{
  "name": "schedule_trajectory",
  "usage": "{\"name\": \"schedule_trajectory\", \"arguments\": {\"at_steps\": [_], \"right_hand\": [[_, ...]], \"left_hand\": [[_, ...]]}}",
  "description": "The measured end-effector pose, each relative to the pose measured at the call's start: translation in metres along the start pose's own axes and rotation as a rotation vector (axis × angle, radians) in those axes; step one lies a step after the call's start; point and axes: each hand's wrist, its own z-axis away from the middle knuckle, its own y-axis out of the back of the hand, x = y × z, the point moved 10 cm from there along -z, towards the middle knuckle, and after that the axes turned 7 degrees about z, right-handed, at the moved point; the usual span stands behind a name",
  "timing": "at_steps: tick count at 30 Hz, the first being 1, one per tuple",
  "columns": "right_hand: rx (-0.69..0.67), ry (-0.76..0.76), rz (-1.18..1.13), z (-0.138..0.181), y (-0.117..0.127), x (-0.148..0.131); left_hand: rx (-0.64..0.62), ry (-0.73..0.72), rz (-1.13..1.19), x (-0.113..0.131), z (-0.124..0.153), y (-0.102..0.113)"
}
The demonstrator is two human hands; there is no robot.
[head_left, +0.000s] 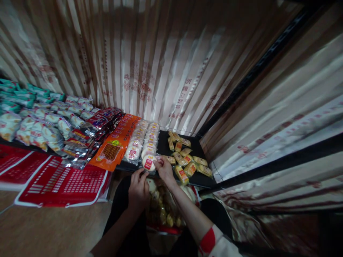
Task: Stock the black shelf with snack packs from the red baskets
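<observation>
A wrapped round white cake with a red label lies at the front end of a row of similar packets. My right hand pinches its wrapper at the right edge with thumb and fingers. At the wrapper's lower left corner, my left hand has its fingers bent and closed at the tips. Below my hands, between my knees, sits a red basket with wrapped yellow snacks in it, partly hidden by my right forearm.
Small yellow packets are strewn on the black shelf to the right. Leftward come an orange bag, dark red packets, white bags and green packets. Red baskets stand below; a printed curtain hangs behind.
</observation>
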Motion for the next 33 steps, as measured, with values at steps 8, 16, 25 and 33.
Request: {"name": "schedule_trajectory", "arguments": {"at_steps": [8, 16, 25, 33], "right_hand": [[-0.039, 0.092, 0.243, -0.013, -0.016, -0.011], [0.223, 0.551, 0.729, 0.008, 0.006, -0.041], [0.247, 0.628, 0.832, 0.014, 0.010, -0.017], [0.265, 0.626, 0.819, 0.011, 0.010, -0.011]], "left_hand": [[-0.088, -0.192, -0.277, -0.004, -0.021, -0.030], [-0.092, -0.177, -0.312, -0.006, -0.024, -0.039], [-0.139, -0.122, -0.301, -0.011, -0.041, -0.055], [-0.064, -0.135, -0.336, -0.010, -0.047, -0.060]]}}
